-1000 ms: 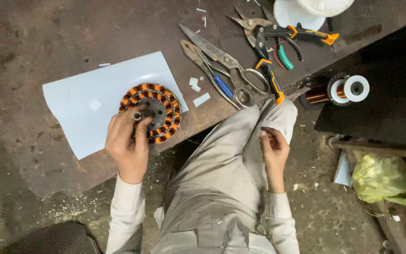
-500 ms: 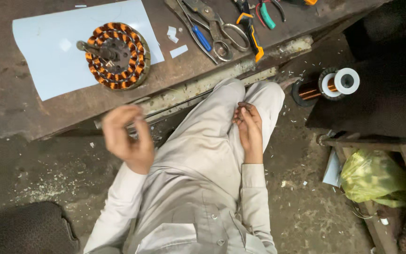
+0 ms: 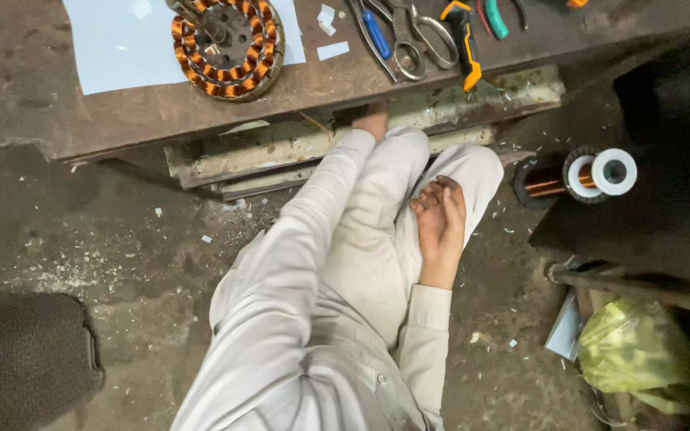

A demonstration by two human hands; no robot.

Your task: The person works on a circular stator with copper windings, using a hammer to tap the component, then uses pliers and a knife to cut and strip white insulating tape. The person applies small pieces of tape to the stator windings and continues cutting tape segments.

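Gritty floor (image 3: pixel 81 239) (littered), worn workbench (image 3: pixel 25 88)

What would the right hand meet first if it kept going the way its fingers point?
The right hand rests on the trouser leg, fingers pointing up-left; probably the other leg's fabric first, then the bench's underside. Depth is unclear.

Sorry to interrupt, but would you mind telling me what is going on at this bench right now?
A person in pale work clothes sits at a low, worn workbench. Neither hand holds anything: the right hand rests on the knee, and the left hand reaches under the bench edge. A copper-wound motor stator lies on a pale blue sheet; scissors and pliers lie beside it. A spool of copper wire sits to the right.
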